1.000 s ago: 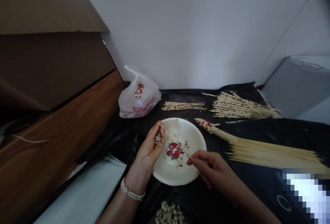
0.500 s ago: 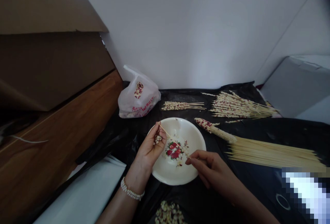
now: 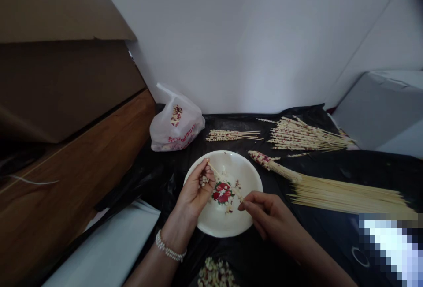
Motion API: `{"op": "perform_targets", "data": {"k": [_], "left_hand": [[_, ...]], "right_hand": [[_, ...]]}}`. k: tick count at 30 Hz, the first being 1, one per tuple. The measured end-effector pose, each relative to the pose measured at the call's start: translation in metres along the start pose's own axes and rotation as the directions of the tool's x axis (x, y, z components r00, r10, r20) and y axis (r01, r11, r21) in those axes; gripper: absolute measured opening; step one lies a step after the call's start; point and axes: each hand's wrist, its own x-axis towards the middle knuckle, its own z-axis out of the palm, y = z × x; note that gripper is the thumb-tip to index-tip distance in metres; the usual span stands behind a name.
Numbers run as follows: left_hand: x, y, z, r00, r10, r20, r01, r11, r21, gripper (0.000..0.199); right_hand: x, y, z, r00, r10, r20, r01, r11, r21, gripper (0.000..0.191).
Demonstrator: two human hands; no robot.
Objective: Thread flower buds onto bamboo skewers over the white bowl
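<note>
Over a white bowl [image 3: 224, 227] with a red flower print, a thin wooden skewer [image 3: 216, 172] slants between both hands. My left hand [image 3: 198, 185] pinches its upper end and also cradles several small pale pieces [image 3: 205, 177] in the curled fingers. At the skewer's lower end, my right hand [image 3: 261, 210] has thumb and forefinger closed on a small pale piece at the bowl's right side. A few pale and dark red bits lie in the bowl.
Behind the bowl are a white plastic bag [image 3: 176, 128] and a small bunch of loaded skewers [image 3: 228, 135]. Further right lie more loaded skewers [image 3: 297, 133] and a bundle of bare sticks [image 3: 350, 193]. Loose pieces [image 3: 216, 273] sit at the near edge.
My left hand has shifted slightly right relative to the bowl, and its fingers have moved a little around the skewer. My right hand stays almost the same. The view has shifted slightly.
</note>
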Motion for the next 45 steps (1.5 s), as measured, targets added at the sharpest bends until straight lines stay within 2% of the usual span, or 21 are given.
{"op": "perform_targets", "data": {"k": [2, 5, 9, 17, 22, 26, 28, 35, 40, 43, 45], "left_hand": [[-0.003, -0.008, 0.002, 0.997, -0.075, 0.018, 0.076, 0.996, -0.041, 0.003], [-0.008, -0.022, 0.003, 0.989, -0.146, 0.032, 0.145, 0.989, 0.019, 0.005], [-0.014, -0.036, 0.000, 0.984, -0.147, 0.101, 0.131, 0.980, 0.152, 0.011], [-0.022, -0.046, -0.002, 0.944, -0.277, 0.182, 0.195, 0.908, 0.371, 0.014], [-0.017, -0.044, -0.002, 0.958, -0.258, 0.122, 0.230, 0.950, 0.209, 0.017], [-0.013, -0.034, -0.001, 0.971, -0.230, 0.060, 0.218, 0.964, 0.154, 0.045], [-0.012, -0.029, 0.001, 0.979, -0.199, 0.051, 0.190, 0.970, 0.150, 0.053], [-0.009, -0.023, 0.002, 0.989, -0.142, 0.039, 0.138, 0.987, 0.083, 0.035], [-0.005, -0.017, 0.001, 0.982, -0.187, -0.006, 0.187, 0.982, 0.013, 0.025], [-0.006, -0.012, 0.003, 0.985, -0.167, -0.045, 0.169, 0.985, 0.021, 0.019], [-0.007, -0.010, 0.003, 0.991, -0.131, -0.027, 0.133, 0.990, 0.043, 0.016]], "right_hand": [[0.001, 0.001, 0.000, 1.000, -0.008, -0.013, 0.008, 1.000, 0.013, 0.031], [0.002, 0.001, -0.001, 0.998, -0.019, -0.055, 0.020, 1.000, 0.011, 0.030], [0.001, -0.001, -0.003, 0.996, -0.018, -0.090, 0.017, 1.000, -0.002, 0.029], [0.002, 0.000, -0.003, 0.992, -0.002, -0.127, 0.003, 1.000, 0.015, 0.032], [0.002, 0.001, -0.004, 0.990, -0.005, -0.140, 0.011, 0.999, 0.045, 0.033], [0.001, 0.000, -0.004, 0.989, 0.006, -0.151, 0.002, 0.999, 0.050, 0.035], [0.001, 0.001, -0.004, 0.989, 0.007, -0.149, 0.002, 0.998, 0.057, 0.035], [0.001, 0.001, -0.004, 0.989, 0.015, -0.146, -0.006, 0.998, 0.059, 0.034], [0.000, -0.001, -0.003, 0.992, 0.026, -0.127, -0.021, 0.999, 0.042, 0.036], [0.001, -0.001, -0.003, 0.992, 0.036, -0.118, -0.031, 0.999, 0.039, 0.038], [0.001, 0.000, -0.003, 0.993, 0.036, -0.108, -0.032, 0.999, 0.042, 0.038]]}}
